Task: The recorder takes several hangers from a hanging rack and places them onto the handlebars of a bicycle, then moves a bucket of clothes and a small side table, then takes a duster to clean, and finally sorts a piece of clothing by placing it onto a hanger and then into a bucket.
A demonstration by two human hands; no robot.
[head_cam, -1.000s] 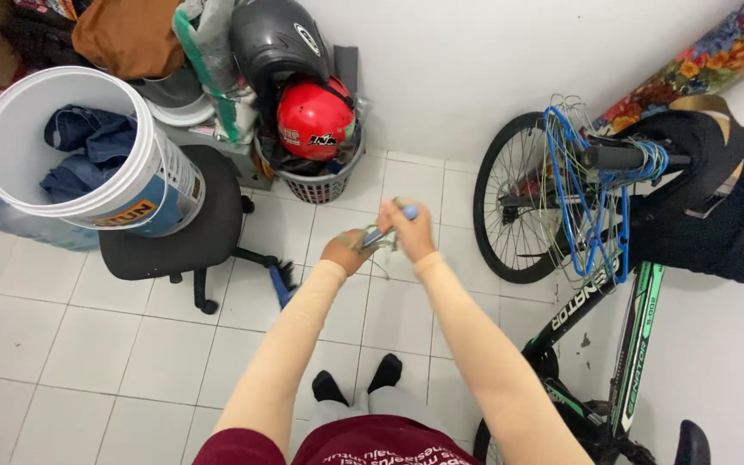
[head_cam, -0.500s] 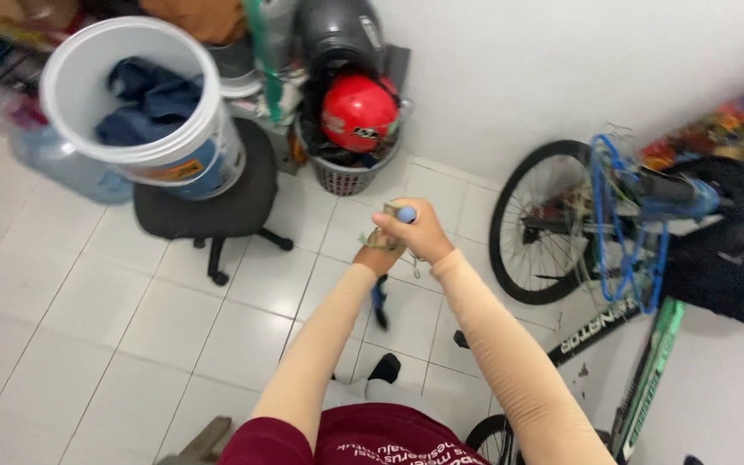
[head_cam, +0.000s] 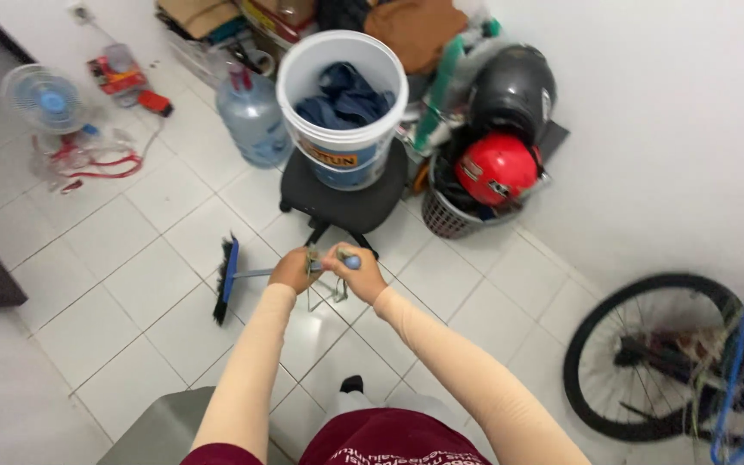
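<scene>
White tiled floor [head_cam: 131,250], pretty cluttered: clear blue water jug [head_cam: 251,120], big white plastic bucket [head_cam: 342,103] stuffed with dark blue cloth, sitting on a black office chair [head_cam: 346,202], then a basket [head_cam: 449,215] holding a red helmet [head_cam: 497,168]. Left hand [head_cam: 293,269] and right hand [head_cam: 356,271] are both closed around a small blue-tipped metal tool [head_cam: 331,263], held between them above the floor.

A small metal tool [head_cam: 327,274] with thin wire-like parts and a blue tip is held up between both hands, in front of the person's chest. Its wire loops dangle below, above the tiled floor.
</scene>
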